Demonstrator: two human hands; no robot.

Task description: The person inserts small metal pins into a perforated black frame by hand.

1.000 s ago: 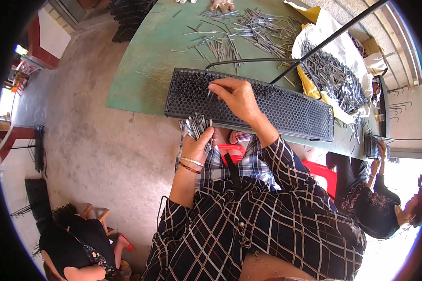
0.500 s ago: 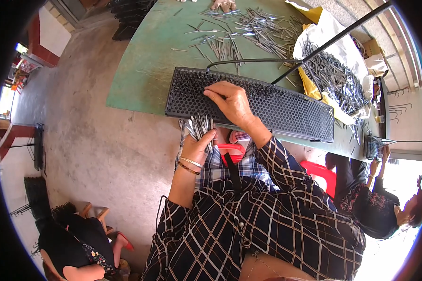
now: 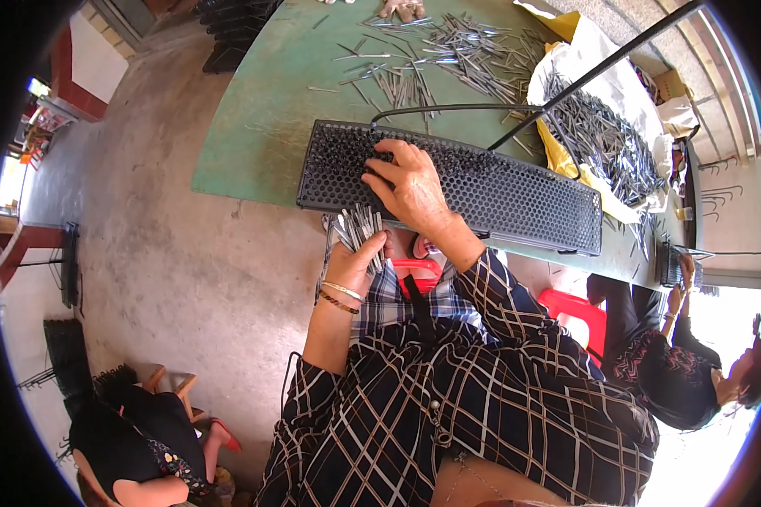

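Note:
A fistful of thin grey metal strips (image 3: 360,223) stands up out of my left hand (image 3: 355,260), which is closed around them in front of the rack's near edge. The long black perforated rack (image 3: 537,209) lies across the table edge, with rows of round holes. My right hand (image 3: 412,184) rests on the rack's left half, fingers apart and slightly bent; nothing shows between them. Dark strip ends (image 3: 334,156) fill many holes at the left and along the far side. The fingertips partly hide the holes under them.
Loose strips (image 3: 473,55) lie scattered on the green table (image 3: 271,127). A white and yellow sack (image 3: 558,139) full of strips lies at right. A black metal rod frame (image 3: 600,76) rises from the rack. Another person's gloved hand (image 3: 404,10) is at the far edge; a co-worker (image 3: 676,363) sits at right.
My right hand has gone from closed fingertips to spread fingers, its back turned up more, over the same part of the rack. My left hand keeps the strips in place.

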